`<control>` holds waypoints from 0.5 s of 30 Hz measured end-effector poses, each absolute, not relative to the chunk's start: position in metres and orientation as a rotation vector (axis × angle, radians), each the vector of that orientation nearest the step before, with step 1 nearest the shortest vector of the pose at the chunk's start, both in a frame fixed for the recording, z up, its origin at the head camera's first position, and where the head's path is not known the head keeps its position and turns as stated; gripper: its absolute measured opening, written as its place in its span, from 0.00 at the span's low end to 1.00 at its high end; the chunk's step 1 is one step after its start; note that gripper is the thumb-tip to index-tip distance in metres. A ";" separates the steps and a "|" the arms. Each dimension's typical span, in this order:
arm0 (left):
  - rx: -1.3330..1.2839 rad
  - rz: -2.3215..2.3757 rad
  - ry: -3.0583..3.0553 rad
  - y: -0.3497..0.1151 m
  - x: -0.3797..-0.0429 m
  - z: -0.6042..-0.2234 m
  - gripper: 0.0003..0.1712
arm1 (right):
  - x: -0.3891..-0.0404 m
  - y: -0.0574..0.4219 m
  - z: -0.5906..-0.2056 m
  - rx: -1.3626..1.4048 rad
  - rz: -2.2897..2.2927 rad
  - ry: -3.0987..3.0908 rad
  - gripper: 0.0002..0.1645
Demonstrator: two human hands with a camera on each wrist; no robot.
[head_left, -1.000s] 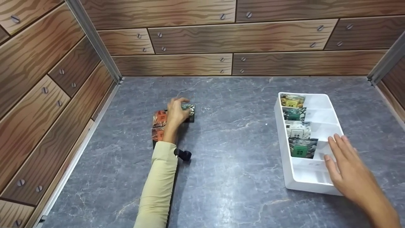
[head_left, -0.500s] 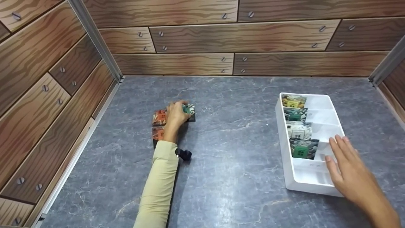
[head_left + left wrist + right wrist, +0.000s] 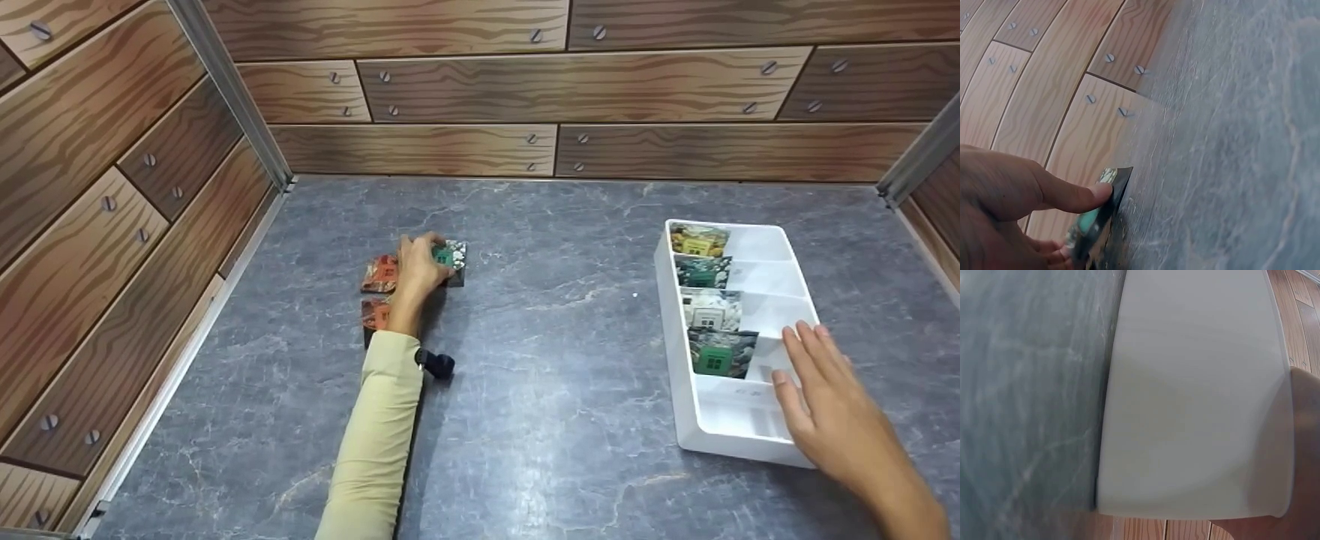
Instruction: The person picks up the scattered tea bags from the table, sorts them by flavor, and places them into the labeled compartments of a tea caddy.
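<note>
At the left of the table, my left hand (image 3: 420,271) pinches a green tea sachet (image 3: 453,255) between thumb and fingers. The left wrist view shows the thumb on one edge of this sachet (image 3: 1094,216), which is tilted, with the fingertips at its lower end. Orange-red tea sachets (image 3: 380,274) lie in two groups beside and below that hand, partly hidden by it. On the right, my right hand (image 3: 832,405) rests with straight fingers over the near right edge of a white divided tray (image 3: 750,448); in the right wrist view, it lies against the tray's side wall (image 3: 1190,405).
Inside the tray, separate compartments hold a yellow sachet (image 3: 699,243), a dark green one (image 3: 703,271), a white one (image 3: 711,310) and another green one (image 3: 722,356). Wood-patterned walls (image 3: 465,90) bound the grey marbled table (image 3: 540,360) at the back and sides.
The left hand's fingers, raised over the green sachet a second ago, have come down and pinched it, and the sachet has tilted slightly. The right hand has stayed at the tray.
</note>
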State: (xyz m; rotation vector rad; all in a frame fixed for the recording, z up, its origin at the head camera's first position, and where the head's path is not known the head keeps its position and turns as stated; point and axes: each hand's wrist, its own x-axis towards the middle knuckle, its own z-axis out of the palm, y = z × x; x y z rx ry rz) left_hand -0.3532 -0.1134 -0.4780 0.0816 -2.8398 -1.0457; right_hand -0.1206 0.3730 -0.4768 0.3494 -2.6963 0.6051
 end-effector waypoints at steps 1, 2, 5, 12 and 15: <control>0.059 -1.066 -2.814 -0.114 -0.353 -0.478 0.29 | -0.121 0.373 -0.477 0.349 0.605 -2.695 0.33; 0.034 -1.083 -2.788 -0.114 -0.354 -0.478 0.28 | -0.121 0.373 -0.477 0.349 0.604 -2.694 0.33; -0.033 -1.132 -2.718 -0.115 -0.355 -0.478 0.25 | -0.121 0.373 -0.477 0.347 0.605 -2.692 0.33; -0.075 -1.290 -2.630 -0.118 -0.356 -0.476 0.18 | -0.121 0.373 -0.476 0.341 0.607 -2.701 0.33; -0.109 -1.323 -2.611 -0.117 -0.356 -0.474 0.17 | -0.121 0.372 -0.476 0.338 0.611 -2.709 0.33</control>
